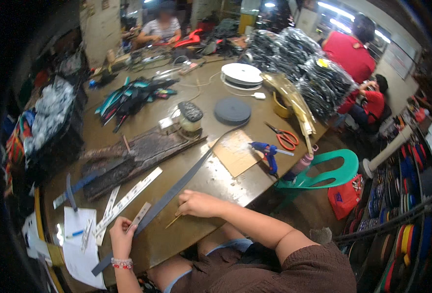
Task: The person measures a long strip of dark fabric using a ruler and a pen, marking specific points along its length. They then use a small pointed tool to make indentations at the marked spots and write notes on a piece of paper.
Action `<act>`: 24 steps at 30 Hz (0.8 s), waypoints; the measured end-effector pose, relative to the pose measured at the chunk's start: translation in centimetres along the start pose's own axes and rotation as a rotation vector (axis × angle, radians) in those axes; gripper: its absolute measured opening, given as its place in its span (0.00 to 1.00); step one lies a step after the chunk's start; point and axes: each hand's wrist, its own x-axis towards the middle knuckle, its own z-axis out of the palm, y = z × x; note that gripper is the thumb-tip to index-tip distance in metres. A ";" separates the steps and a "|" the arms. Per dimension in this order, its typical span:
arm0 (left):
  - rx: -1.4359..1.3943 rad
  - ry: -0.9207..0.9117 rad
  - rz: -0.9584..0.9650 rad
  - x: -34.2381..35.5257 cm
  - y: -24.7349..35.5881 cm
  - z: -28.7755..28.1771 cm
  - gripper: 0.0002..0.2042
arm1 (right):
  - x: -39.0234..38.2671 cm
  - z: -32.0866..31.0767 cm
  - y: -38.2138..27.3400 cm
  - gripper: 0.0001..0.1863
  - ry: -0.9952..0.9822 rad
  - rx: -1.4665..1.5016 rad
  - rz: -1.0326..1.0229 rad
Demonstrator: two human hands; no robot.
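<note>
A dark grey webbing strap runs slantwise across the table from its roll toward the near left edge. My left hand, with a beaded bracelet at the wrist, pinches a short, flat, pale strip with small holes, laid along the strap. Just right of the strap, my right hand is closed on a thin yellowish stick, whose lower end points down at the tabletop. To the left of the strap lie long white rulers.
Orange-handled scissors and a blue glue gun lie right, by a stained board. A lidded jar stands on a dark plank. White papers lie left; a green chair stands right. Other people sit beyond.
</note>
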 end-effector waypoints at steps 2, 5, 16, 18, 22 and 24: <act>-0.091 -0.036 -0.111 1.3 -0.1 -0.5 0.08 | 0.1 0.5 0.1 0.08 0.053 0.003 0.007; 0.092 0.010 -0.137 2.5 0.6 -0.6 0.07 | -0.1 1.2 0.3 0.07 0.123 -0.013 0.015; 0.291 0.089 0.214 -0.6 3.4 5.3 0.17 | 3.2 -0.3 -0.5 0.12 0.256 -0.266 0.108; 0.283 0.013 0.134 0.1 3.6 4.9 0.15 | 4.9 -0.5 -0.9 0.11 0.162 -0.272 0.065; -0.010 -0.052 -0.040 1.6 4.3 4.1 0.13 | 7.8 -1.9 -0.9 0.12 -0.248 -0.213 0.259; 0.069 0.013 0.147 3.6 4.7 3.3 0.11 | 9.7 -3.2 -0.3 0.12 -0.185 -0.156 0.189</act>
